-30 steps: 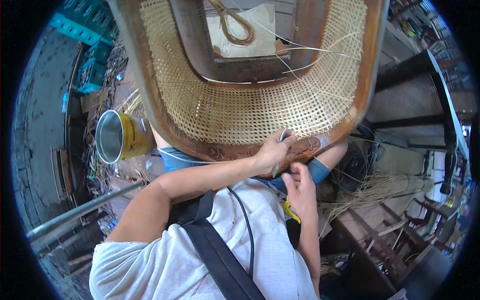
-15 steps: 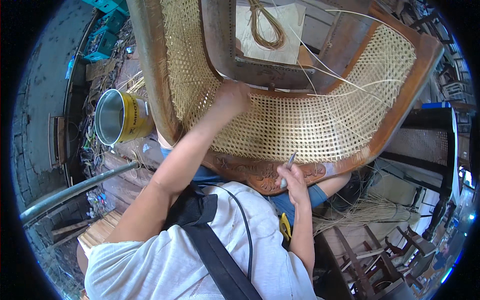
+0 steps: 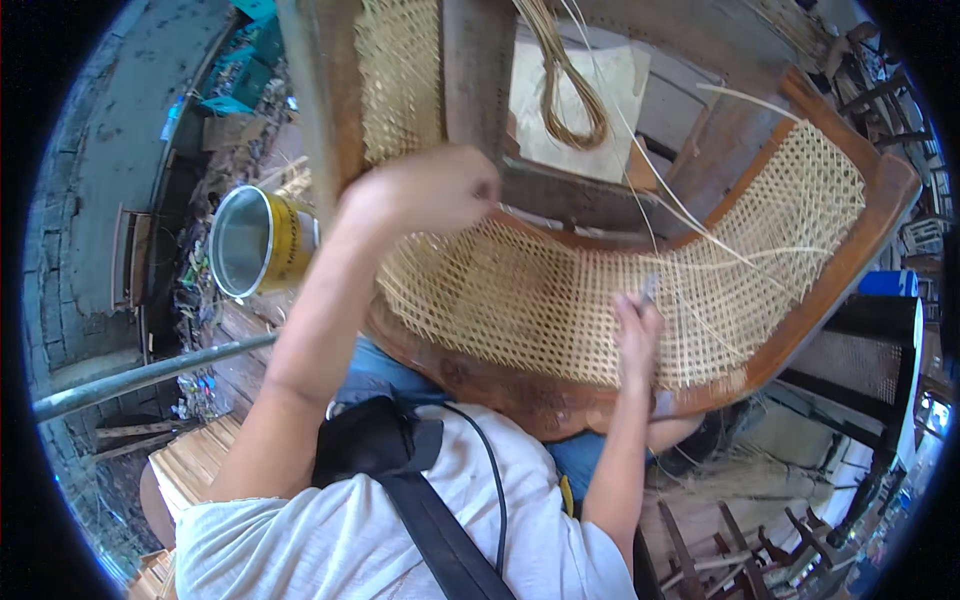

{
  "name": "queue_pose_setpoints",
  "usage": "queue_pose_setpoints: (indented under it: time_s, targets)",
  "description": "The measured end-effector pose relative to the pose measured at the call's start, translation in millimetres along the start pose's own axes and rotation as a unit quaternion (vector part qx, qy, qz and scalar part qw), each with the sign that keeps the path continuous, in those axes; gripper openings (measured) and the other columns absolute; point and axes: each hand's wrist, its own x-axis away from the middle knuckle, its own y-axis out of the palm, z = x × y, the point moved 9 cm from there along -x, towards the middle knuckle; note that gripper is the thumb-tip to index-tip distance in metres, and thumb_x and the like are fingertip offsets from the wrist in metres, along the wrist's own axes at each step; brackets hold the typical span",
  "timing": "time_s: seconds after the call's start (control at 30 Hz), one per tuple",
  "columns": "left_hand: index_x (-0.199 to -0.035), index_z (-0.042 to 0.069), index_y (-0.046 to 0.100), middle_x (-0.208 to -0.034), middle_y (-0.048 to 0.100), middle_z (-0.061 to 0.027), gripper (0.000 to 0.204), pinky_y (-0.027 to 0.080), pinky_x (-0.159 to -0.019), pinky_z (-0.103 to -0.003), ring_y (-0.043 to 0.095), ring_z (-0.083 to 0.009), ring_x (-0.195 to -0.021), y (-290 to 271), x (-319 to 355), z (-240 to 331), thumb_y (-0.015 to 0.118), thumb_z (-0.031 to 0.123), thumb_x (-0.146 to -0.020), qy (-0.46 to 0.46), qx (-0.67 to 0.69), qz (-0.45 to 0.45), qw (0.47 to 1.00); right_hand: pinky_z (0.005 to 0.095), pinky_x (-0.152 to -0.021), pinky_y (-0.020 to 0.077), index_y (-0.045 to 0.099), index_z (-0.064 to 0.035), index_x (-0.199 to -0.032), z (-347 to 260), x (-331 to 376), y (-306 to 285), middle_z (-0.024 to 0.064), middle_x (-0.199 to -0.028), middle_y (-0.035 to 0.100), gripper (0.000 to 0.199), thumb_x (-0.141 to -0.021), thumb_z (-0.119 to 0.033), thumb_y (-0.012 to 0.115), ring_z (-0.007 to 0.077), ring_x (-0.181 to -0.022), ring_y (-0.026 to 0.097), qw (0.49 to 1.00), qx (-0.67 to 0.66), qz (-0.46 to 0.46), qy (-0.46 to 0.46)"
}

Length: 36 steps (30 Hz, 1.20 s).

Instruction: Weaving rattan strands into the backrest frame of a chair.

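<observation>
My left hand [image 3: 432,190] is clenched into a fist, raised over the far edge of the woven cane seat [image 3: 560,300], and a thin cane strand [image 3: 690,215] seems to run from that fist out across the weave, though I cannot see the strand inside my fingers. My right hand [image 3: 636,335] rests on the cane near the front rail, fingers closed around a small metal tool [image 3: 648,291] whose tip pokes up from my grip; I cannot tell exactly what kind of tool it is. The seat is an open lattice of pale cane stretched in a curved dark wooden chair frame [image 3: 850,260], which lies across my lap, its front rail touching my knees. More loose strands trail from the weave toward the frame's far right corner. Beyond the seat's far edge, a looped bundle of spare cane [image 3: 570,95] hangs over a pale sheet on the boards. To my left, just beside the frame's left edge, a yellow metal can [image 3: 262,242] lies on its side with its open mouth facing me. A grey metal pipe [image 3: 150,372] crosses lower left. I judge this to be the weaving step, with a strand being drawn taut through the lattice; the next move would call for keeping that tension with the left hand while the tool guides the strand into its hole.
</observation>
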Motion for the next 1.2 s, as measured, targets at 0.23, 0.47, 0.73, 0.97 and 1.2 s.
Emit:
queue_pose_setpoints:
  time_s: [0.23,0.47,0.73,0.97,1.2]
  targets:
    - [-0.087,0.002,0.069,-0.07,0.064,-0.0156,0.016,0.052,-0.054,-0.04,0.062,-0.0298,-0.056,-237.0,113.7,34.8,0.059,0.015,-0.085,0.096,-0.125,0.367,0.917,0.0211,-0.038,0.0299,0.061,-0.0033,-0.082,45.6,39.4,-31.1,-0.0009,-0.066,0.051,0.016,-0.092,-0.015,0.067,0.0031,-0.044,0.038,0.992,-0.125,0.0,0.032]
    - [-0.084,0.002,0.069,-0.069,0.064,-0.0184,0.018,0.053,-0.055,-0.042,0.063,-0.0335,-0.058,-302.7,97.9,83.3,0.057,0.015,-0.085,0.148,-0.119,0.574,0.796,0.0214,-0.043,0.041,0.06,-0.0075,-0.084,26.5,66.1,37.8,-0.0007,-0.068,0.054,0.011,-0.093,-0.013,0.064,0.0057,-0.044,0.045,0.905,-0.409,-0.074,0.094]
    - [-0.08,0.001,0.071,-0.069,0.067,-0.0192,0.037,0.055,-0.07,-0.037,0.067,-0.0278,-0.069,-20.6,-43.5,100.1,0.059,0.033,-0.093,0.065,0.033,0.203,0.976,0.0254,-0.043,0.0365,0.059,-0.0093,-0.091,-2.9,16.1,56.0,-0.0028,-0.071,0.052,0.009,-0.091,-0.016,0.065,0.0057,-0.046,0.042,0.897,-0.435,0.007,0.074]
    - [-0.1,-0.003,0.072,-0.085,0.072,-0.01,0.026,0.055,-0.069,-0.027,0.066,-0.0125,-0.078,169.2,-92.3,41.9,0.069,0.022,-0.091,0.108,0.472,0.032,0.874,0.0243,-0.037,0.0396,0.063,-0.0032,-0.098,37.0,-18.1,61.4,0.0004,-0.074,0.052,0.018,-0.088,-0.017,0.068,0.0069,-0.046,0.047,0.935,-0.337,0.011,0.106]
    - [-0.092,-0.001,0.071,-0.085,0.072,-0.0147,0.015,0.053,-0.072,-0.037,0.068,-0.0206,-0.075,205.3,-151.2,-22.4,0.068,0.011,-0.085,0.086,0.298,0.124,0.942,0.0223,-0.035,0.0367,0.066,0.0043,-0.103,46.3,-71.0,67.7,0.0048,-0.066,0.055,0.023,-0.089,-0.015,0.066,0.0087,-0.045,0.05,0.996,-0.056,-0.007,0.074]
